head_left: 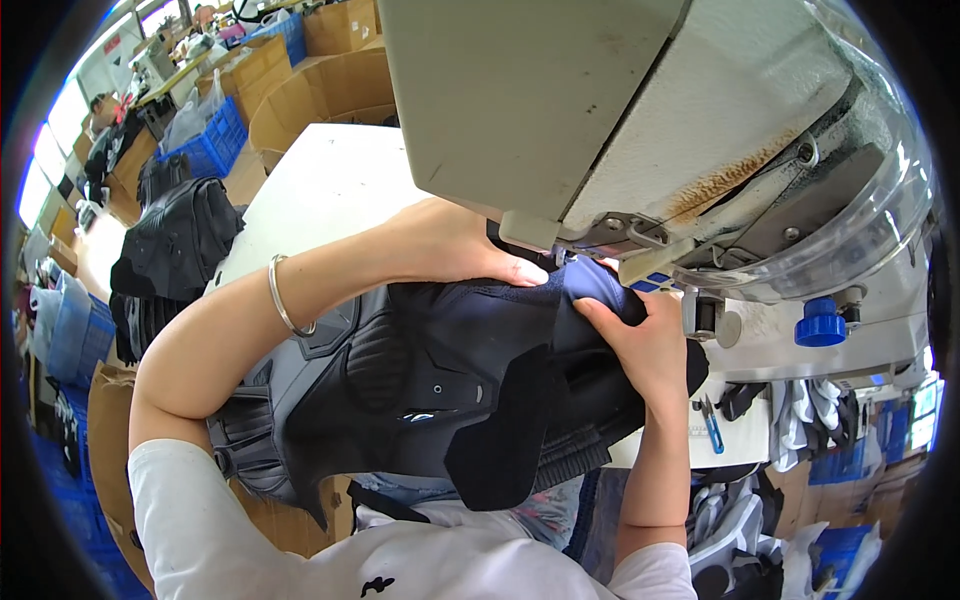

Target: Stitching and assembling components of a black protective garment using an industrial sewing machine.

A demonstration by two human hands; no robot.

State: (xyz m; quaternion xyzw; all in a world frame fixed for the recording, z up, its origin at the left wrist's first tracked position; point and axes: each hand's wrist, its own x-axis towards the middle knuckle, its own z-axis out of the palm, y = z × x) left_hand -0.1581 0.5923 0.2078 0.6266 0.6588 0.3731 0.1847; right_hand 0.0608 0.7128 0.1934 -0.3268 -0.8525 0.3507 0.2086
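Here, both hands pinching black fabric; beyond, a blue crate with translucent plastic bags inside.

Sewing machine: positioned over worktable, right of centre. Moulded fabric piece: held beneath it by left hand and right hand. Thread snips: laid right of piece. Further pieces: stacked left. Carton: placed behind worktable.
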